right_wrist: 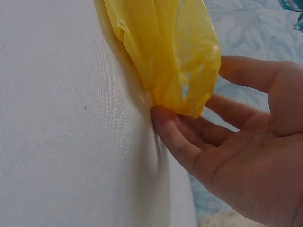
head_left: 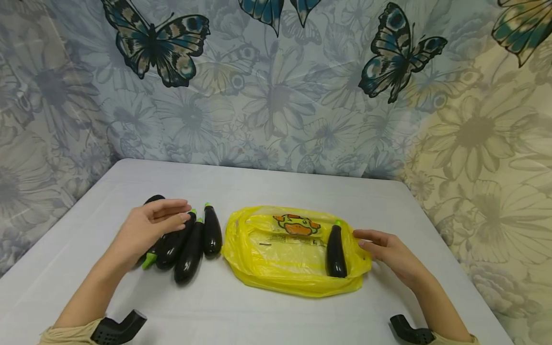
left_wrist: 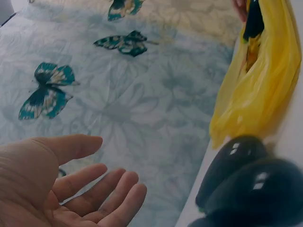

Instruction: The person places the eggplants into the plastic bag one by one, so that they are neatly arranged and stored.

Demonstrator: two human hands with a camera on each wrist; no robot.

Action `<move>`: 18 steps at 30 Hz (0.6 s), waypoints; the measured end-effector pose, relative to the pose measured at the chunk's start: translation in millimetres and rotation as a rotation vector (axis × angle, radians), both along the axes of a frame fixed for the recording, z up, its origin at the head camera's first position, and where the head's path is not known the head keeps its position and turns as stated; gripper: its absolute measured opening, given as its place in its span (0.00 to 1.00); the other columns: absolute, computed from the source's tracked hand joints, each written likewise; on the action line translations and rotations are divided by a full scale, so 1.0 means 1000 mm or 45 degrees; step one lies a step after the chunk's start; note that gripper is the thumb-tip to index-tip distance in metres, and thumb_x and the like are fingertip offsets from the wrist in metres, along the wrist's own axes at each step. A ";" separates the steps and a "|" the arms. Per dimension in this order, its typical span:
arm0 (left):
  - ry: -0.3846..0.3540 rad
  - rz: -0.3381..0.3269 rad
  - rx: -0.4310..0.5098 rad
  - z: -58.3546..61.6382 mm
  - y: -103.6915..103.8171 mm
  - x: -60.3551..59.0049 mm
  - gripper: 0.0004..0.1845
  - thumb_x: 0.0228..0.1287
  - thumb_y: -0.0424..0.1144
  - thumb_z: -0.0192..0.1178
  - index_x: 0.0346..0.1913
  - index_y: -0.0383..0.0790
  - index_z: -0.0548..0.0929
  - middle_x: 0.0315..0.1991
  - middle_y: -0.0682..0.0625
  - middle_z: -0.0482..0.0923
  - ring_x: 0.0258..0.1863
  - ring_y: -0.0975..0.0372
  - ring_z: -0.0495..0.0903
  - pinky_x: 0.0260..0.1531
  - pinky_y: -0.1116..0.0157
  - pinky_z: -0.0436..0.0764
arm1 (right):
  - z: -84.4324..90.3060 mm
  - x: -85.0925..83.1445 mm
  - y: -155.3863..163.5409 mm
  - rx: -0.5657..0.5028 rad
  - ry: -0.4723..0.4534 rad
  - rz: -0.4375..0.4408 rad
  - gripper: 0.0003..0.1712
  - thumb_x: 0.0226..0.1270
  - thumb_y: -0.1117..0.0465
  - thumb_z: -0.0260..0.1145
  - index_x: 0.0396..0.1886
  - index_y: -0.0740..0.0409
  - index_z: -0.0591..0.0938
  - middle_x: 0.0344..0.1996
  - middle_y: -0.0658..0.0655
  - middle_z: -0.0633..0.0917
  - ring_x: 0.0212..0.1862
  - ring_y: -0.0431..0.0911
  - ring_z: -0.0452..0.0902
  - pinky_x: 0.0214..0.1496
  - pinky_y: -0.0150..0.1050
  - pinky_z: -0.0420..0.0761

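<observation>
Eggplants: four under the spread left hand, one in the bag touched by the relaxed right hand.

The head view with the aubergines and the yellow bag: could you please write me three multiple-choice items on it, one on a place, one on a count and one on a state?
1. Where does the single aubergine lie?
A. on the yellow bag
B. at the table's far edge
C. in the left hand

2. How many aubergines lie in the group left of the bag?
A. one
B. four
C. eight

3. How is the left hand held?
A. clenched in a fist
B. open, fingers relaxed, over the group
C. pinching the bag

Answers:
1. A, the dark aubergine rests on the bag's right part, beside the right hand.
2. B, four dark aubergines lie side by side on the table.
3. B, the left wrist view shows the palm open and the grip empty.
</observation>
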State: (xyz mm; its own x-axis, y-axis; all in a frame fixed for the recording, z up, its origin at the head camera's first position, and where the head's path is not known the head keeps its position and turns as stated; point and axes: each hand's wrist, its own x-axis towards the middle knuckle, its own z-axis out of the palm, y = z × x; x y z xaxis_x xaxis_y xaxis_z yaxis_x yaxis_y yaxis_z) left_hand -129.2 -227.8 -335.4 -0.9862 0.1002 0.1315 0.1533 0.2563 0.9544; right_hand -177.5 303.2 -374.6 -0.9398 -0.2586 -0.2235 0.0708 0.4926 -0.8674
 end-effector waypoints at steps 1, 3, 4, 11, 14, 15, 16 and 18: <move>0.031 0.021 -0.006 0.000 -0.011 0.000 0.26 0.69 0.43 0.63 0.65 0.33 0.74 0.57 0.43 0.79 0.51 0.60 0.82 0.47 0.61 0.81 | 0.000 0.000 0.000 0.002 -0.001 -0.004 0.32 0.75 0.49 0.60 0.70 0.63 0.70 0.68 0.64 0.69 0.68 0.58 0.62 0.60 0.51 0.71; 0.079 0.073 0.039 -0.002 -0.034 -0.002 0.23 0.70 0.39 0.62 0.64 0.34 0.75 0.54 0.47 0.81 0.48 0.63 0.82 0.45 0.64 0.82 | 0.000 0.001 0.001 0.001 -0.003 -0.012 0.31 0.75 0.50 0.60 0.70 0.63 0.70 0.68 0.64 0.70 0.68 0.58 0.62 0.60 0.50 0.72; 0.093 0.103 0.074 -0.003 -0.046 -0.002 0.22 0.70 0.38 0.62 0.64 0.35 0.76 0.53 0.49 0.82 0.47 0.65 0.82 0.43 0.66 0.82 | 0.000 0.001 0.001 0.001 -0.003 -0.012 0.32 0.75 0.49 0.60 0.70 0.63 0.70 0.68 0.64 0.70 0.68 0.58 0.62 0.60 0.50 0.72; -0.017 0.103 0.248 -0.026 -0.125 -0.006 0.20 0.71 0.31 0.59 0.65 0.40 0.76 0.53 0.57 0.81 0.48 0.66 0.82 0.44 0.68 0.82 | -0.001 0.001 0.002 -0.004 -0.007 -0.007 0.31 0.75 0.49 0.60 0.69 0.63 0.71 0.67 0.64 0.70 0.68 0.58 0.62 0.60 0.50 0.72; -0.087 0.055 0.125 -0.033 -0.146 -0.010 0.22 0.73 0.30 0.57 0.68 0.40 0.72 0.55 0.58 0.80 0.50 0.65 0.81 0.45 0.65 0.82 | -0.001 0.001 0.002 -0.002 -0.008 -0.005 0.31 0.75 0.49 0.60 0.69 0.63 0.71 0.67 0.63 0.70 0.68 0.58 0.62 0.59 0.49 0.72; -0.096 0.024 0.103 -0.035 -0.152 -0.012 0.23 0.73 0.30 0.55 0.69 0.40 0.71 0.56 0.57 0.79 0.51 0.65 0.81 0.46 0.65 0.82 | -0.001 0.001 0.002 0.000 -0.008 -0.005 0.31 0.75 0.49 0.60 0.69 0.63 0.71 0.67 0.63 0.70 0.68 0.58 0.62 0.59 0.49 0.72; -0.104 -0.009 0.089 -0.036 -0.158 -0.014 0.24 0.74 0.29 0.54 0.70 0.39 0.69 0.57 0.56 0.79 0.52 0.64 0.80 0.46 0.64 0.82 | -0.002 0.000 0.001 0.002 -0.007 -0.004 0.31 0.75 0.49 0.60 0.69 0.63 0.71 0.67 0.63 0.70 0.68 0.58 0.62 0.59 0.49 0.72; -0.120 -0.070 0.059 -0.036 -0.169 -0.018 0.24 0.76 0.28 0.51 0.71 0.39 0.66 0.59 0.55 0.78 0.54 0.62 0.80 0.47 0.62 0.82 | -0.002 -0.001 0.001 0.010 -0.001 -0.001 0.31 0.74 0.48 0.60 0.69 0.62 0.72 0.68 0.63 0.70 0.68 0.58 0.62 0.59 0.50 0.73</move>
State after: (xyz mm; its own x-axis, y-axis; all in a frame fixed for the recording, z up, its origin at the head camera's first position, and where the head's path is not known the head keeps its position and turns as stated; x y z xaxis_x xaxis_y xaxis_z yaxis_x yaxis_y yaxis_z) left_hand -147.2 -396.7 -371.2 -0.9876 0.1506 0.0442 0.0750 0.2055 0.9758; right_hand -178.1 304.1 -376.3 -0.9398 -0.2561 -0.2261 0.0715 0.4996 -0.8633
